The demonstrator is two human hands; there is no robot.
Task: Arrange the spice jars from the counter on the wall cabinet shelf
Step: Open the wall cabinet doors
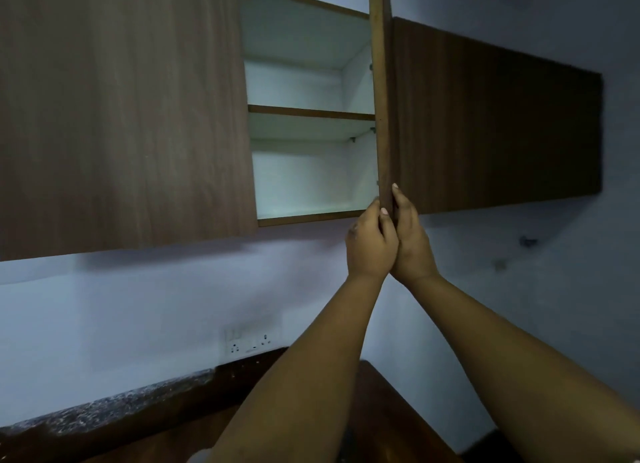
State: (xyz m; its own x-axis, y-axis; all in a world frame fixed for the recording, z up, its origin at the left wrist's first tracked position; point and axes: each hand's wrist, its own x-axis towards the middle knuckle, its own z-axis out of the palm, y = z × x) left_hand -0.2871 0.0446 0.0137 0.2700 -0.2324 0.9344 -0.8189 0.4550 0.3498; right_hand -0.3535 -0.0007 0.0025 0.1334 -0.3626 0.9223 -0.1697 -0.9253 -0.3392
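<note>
view: looking up from below at a row of brown wood-grain wall cabinets on a pale wall.
cabinet door [382,92]: swung out toward the camera and seen edge-on, a narrow upright brown strip.
left hand [372,244]: raised at the lower end of the door edge, on its left side, fingers curled narrow around the edge, thumb tip pressed on the front of the edge.
right hand [412,237]: raised on the right side of the same edge, fingers straight and close together, laid flat against the door, one fingertip reaching highest.
hands together: they touch each other, palm to palm, with the door edge pinched between them.
open cabinet [304,33]: white inside, lit from the front, brown trim along its lower rim.
shelf [311,113]: one board across the middle of the opening, brown front edge, splitting the space into an upper and a lower part.
spice jars: cannot tell where they are; none shows on the shelf or on the visible part of the counter.
counter [104,410]: dark speckled stone strip at lower left, under the wall.
socket plate [252,338]: white, on the wall just above the counter.
closed doors: one wide door left of the opening [121,116], another right of it [495,120].
</note>
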